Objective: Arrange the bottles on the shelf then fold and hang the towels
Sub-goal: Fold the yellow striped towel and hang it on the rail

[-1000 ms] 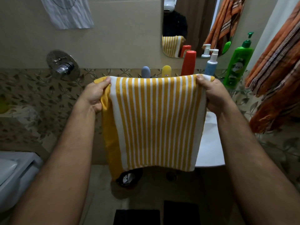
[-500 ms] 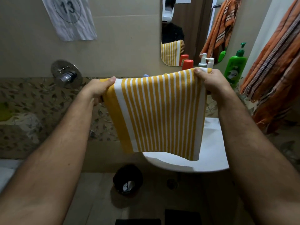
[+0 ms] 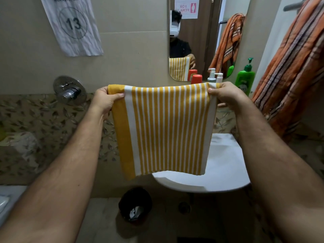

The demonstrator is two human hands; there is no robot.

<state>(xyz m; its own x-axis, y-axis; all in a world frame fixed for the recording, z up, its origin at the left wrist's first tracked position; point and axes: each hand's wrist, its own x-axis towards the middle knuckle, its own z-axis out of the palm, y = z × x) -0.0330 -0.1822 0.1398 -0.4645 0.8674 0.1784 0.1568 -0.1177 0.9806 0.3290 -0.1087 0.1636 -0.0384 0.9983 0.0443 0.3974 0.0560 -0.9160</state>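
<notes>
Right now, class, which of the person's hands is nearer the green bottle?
Right. The right hand pinches the towel's top corner just left of the green bottle; the left hand holds the far corner.

dim warm indoor light | soft shadows | wide-angle edge bending

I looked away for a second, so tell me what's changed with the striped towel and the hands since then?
Both hands lifted the yellow striped towel higher, so it now hides most bottles on the shelf behind it. The view tipped up as well. Unchanged: the left hand and right hand still pinch its top corners, the orange towel still hangs at right.
</notes>
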